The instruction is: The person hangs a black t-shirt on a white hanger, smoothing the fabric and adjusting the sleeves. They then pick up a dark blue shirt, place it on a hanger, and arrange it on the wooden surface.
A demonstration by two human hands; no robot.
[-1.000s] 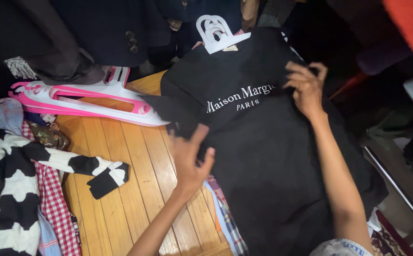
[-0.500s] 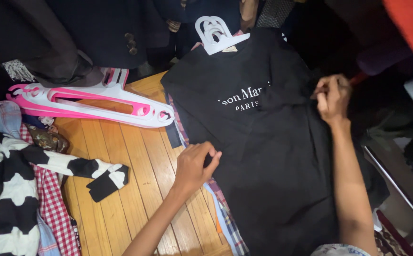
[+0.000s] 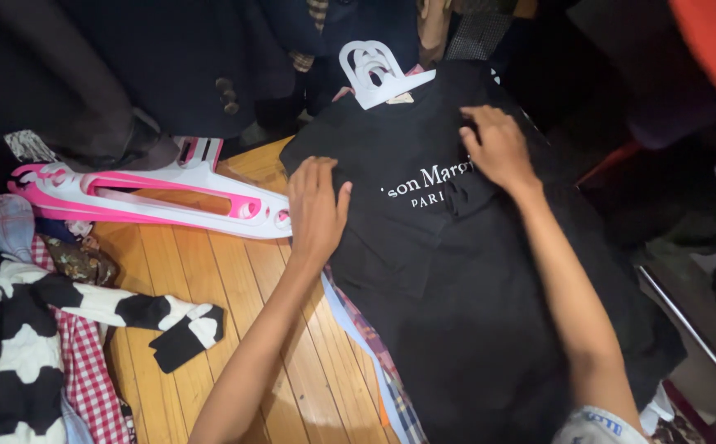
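While the black shirt [image 3: 457,296] lies with its collar toward the far worktop [image 3: 210,288] edge, both hands press it. Left hand [image 3: 315,210] fingers are flat, gripping nothing. Right hand [image 3: 498,148] fingers are slightly curled, holding nothing.

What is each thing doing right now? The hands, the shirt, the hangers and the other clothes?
left hand: flat, palm down on the black shirt's edge.
right hand: pressing on the shirt's chest.
black shirt: spread out, on a hanger.
white hanger: inside the shirt's neck, hook sticking out.
pink and white hanger: empty, lying on the wooden floor.
black and white sweater: crumpled, sleeve stretched out.
red checked cloth: lying under the sweater.
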